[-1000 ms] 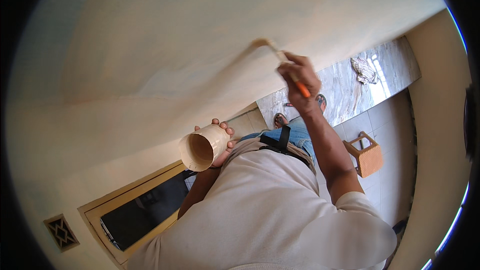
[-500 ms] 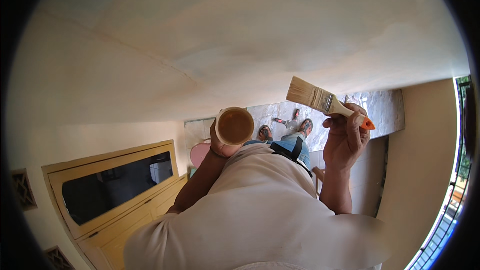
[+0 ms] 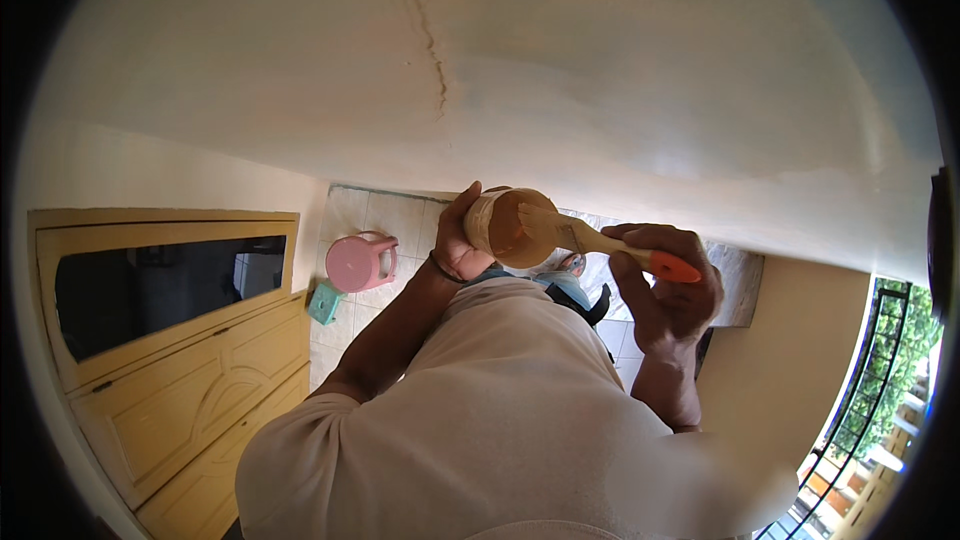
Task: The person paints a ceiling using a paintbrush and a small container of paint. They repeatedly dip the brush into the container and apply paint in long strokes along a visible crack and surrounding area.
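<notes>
My left hand [image 3: 462,240] grips a pale cylindrical cup [image 3: 495,230] with light brown contents, tilted toward me at the middle of the view. My right hand [image 3: 672,295] is closed round a flat paintbrush [image 3: 585,238] with a wooden handle and orange tip; its bristles are inside the cup's mouth. Beyond both hands stretches a pale, patchy wall [image 3: 640,60], marked by a long brown crack [image 3: 428,35] above the cup.
A pink stool [image 3: 352,265] and a small teal object [image 3: 325,302] are on the tiled floor [image 3: 345,205] at left, near a yellow door [image 3: 170,395] with a dark glass panel. A marble ledge [image 3: 735,280] lies below the wall. A barred opening [image 3: 870,370] is at right.
The brush came away from the wall toward me, then moved leftward into the cup. The cup has risen and shifted right in view. The view turned, revealing the stool and crack.
</notes>
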Demonstrator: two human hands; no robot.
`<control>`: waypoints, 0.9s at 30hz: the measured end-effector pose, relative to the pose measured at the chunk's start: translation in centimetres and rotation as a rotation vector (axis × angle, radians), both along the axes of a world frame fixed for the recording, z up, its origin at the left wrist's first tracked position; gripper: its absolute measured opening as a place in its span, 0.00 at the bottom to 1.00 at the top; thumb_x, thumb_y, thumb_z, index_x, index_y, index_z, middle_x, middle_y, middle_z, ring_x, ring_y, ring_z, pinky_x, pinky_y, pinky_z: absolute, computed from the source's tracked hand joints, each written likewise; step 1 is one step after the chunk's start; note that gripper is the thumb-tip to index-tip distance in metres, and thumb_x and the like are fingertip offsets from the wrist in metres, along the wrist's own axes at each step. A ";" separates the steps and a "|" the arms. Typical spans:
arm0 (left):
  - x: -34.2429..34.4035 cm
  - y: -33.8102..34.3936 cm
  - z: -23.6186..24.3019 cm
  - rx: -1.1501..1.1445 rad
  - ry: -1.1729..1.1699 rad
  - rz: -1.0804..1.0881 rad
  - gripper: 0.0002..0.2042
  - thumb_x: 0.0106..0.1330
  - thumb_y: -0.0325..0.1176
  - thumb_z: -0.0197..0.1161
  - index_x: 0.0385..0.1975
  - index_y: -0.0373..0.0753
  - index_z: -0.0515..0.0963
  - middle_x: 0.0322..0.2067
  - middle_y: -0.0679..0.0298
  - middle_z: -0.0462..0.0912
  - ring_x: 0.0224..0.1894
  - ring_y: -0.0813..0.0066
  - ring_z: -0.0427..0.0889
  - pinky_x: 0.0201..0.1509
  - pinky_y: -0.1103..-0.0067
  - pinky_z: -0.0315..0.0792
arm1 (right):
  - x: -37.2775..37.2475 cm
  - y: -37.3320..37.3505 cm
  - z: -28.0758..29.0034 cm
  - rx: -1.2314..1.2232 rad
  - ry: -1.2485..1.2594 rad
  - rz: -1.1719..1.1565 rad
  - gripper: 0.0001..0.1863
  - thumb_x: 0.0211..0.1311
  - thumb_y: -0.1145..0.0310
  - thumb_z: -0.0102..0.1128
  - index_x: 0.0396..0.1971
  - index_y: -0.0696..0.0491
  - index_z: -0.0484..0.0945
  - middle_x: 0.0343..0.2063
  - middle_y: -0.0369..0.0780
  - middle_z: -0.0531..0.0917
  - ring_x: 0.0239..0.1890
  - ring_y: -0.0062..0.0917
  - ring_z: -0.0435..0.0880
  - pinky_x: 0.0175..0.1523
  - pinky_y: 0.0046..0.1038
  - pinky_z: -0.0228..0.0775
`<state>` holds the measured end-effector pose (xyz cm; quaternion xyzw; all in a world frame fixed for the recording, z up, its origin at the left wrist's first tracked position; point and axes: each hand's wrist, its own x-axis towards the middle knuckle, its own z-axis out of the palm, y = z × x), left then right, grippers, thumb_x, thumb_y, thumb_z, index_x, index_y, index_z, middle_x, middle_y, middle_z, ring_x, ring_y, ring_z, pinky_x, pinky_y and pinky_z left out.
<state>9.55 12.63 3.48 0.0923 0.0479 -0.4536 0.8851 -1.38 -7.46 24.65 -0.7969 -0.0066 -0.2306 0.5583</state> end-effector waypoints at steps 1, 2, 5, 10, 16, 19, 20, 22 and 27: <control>-0.1 -0.1 -0.1 0.007 0.014 0.016 0.29 0.79 0.54 0.48 0.60 0.29 0.75 0.56 0.49 0.82 0.61 0.56 0.80 0.67 0.60 0.73 | 0.6 0.3 -0.4 -0.055 0.011 0.033 0.12 0.58 0.83 0.71 0.42 0.60 0.82 0.35 0.44 0.90 0.37 0.27 0.91 0.44 0.26 0.83; 0.0 0.0 -0.2 0.018 0.025 0.033 0.29 0.79 0.53 0.49 0.59 0.30 0.75 0.56 0.50 0.83 0.60 0.57 0.81 0.66 0.60 0.73 | 1.3 0.6 -0.8 -0.083 0.007 0.065 0.12 0.57 0.82 0.72 0.41 0.59 0.82 0.36 0.44 0.89 0.38 0.28 0.91 0.43 0.27 0.83; -0.2 0.0 0.0 -0.010 -0.029 0.070 0.27 0.79 0.52 0.51 0.57 0.31 0.77 0.54 0.51 0.84 0.58 0.58 0.82 0.65 0.61 0.74 | 2.4 1.4 -1.4 -0.218 0.057 0.159 0.14 0.56 0.83 0.72 0.42 0.57 0.82 0.38 0.45 0.87 0.38 0.32 0.90 0.41 0.30 0.83; -0.6 0.3 -0.7 0.034 -0.019 0.119 0.24 0.78 0.51 0.53 0.55 0.33 0.78 0.52 0.52 0.85 0.56 0.58 0.84 0.62 0.60 0.77 | 3.2 2.3 -2.6 -0.217 0.132 0.208 0.13 0.57 0.82 0.71 0.42 0.59 0.81 0.37 0.44 0.86 0.37 0.28 0.89 0.43 0.29 0.81; -1.0 0.6 -2.6 0.000 0.053 0.132 0.24 0.77 0.50 0.54 0.55 0.33 0.78 0.52 0.52 0.85 0.55 0.58 0.84 0.63 0.60 0.76 | 3.0 2.6 -3.1 -0.244 0.198 0.237 0.12 0.60 0.78 0.68 0.44 0.58 0.81 0.37 0.48 0.86 0.37 0.39 0.90 0.42 0.33 0.82; -1.2 0.4 -2.5 0.053 0.005 0.155 0.24 0.78 0.50 0.53 0.55 0.33 0.77 0.52 0.53 0.85 0.56 0.60 0.84 0.64 0.63 0.75 | 3.1 2.2 -3.9 -0.288 0.122 0.252 0.13 0.59 0.78 0.69 0.44 0.58 0.81 0.36 0.48 0.86 0.37 0.41 0.90 0.41 0.34 0.82; -1.1 0.3 -2.0 0.047 0.006 0.146 0.24 0.78 0.50 0.52 0.55 0.32 0.77 0.52 0.53 0.85 0.56 0.60 0.84 0.64 0.63 0.75 | 3.1 2.1 -4.0 -0.281 0.106 0.264 0.13 0.59 0.79 0.69 0.44 0.58 0.81 0.36 0.48 0.86 0.37 0.41 0.90 0.41 0.34 0.82; -1.1 0.3 -2.0 0.043 0.009 0.126 0.25 0.78 0.51 0.51 0.56 0.32 0.77 0.52 0.53 0.85 0.56 0.61 0.84 0.64 0.64 0.75 | 3.1 2.1 -3.7 -0.258 0.077 0.280 0.13 0.58 0.79 0.70 0.44 0.59 0.81 0.35 0.47 0.87 0.36 0.38 0.90 0.42 0.32 0.82; -0.9 0.4 -1.0 -0.041 -0.016 0.061 0.28 0.77 0.53 0.52 0.60 0.31 0.75 0.55 0.52 0.84 0.59 0.59 0.82 0.66 0.61 0.73 | 2.7 0.7 -4.0 -0.009 0.033 0.281 0.12 0.66 0.80 0.66 0.48 0.58 0.78 0.36 0.45 0.88 0.35 0.32 0.91 0.39 0.30 0.82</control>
